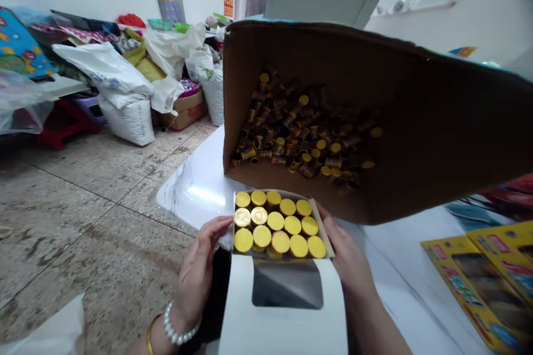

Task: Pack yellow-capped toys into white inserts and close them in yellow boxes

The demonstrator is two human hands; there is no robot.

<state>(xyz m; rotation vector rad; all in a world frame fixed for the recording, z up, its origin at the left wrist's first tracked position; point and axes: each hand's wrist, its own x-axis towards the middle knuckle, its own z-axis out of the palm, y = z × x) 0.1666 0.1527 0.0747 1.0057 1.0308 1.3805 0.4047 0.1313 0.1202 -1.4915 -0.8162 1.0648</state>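
In the head view, a small white cardboard box [331, 250] stands open between the hands, at the near edge of a large brown cardboard carton [291, 177] tipped towards the person. The left hand [200, 266] has its fingers bent in, tips against the box's left side; the right hand [347, 252] grips the right wall. Inside are short cylinders with round yellow caps [275, 221], upright in three rows of five, two caps looking paler and embossed. The long white flap [283, 330], with a dark see-through window [287, 284], hangs towards the person. Good handling here would mean light, even pressure from both sides, so the thin walls do not buckle, with the box level and the caps at one height, clear of the flap's fold. What lies under the caps is mostly hidden, as are several fingertips, the right hand's especially. The flap's near end is cut off. Deep in the carton, the loose small printed cylinders [278, 147] sink into shadow, too jumbled to count.
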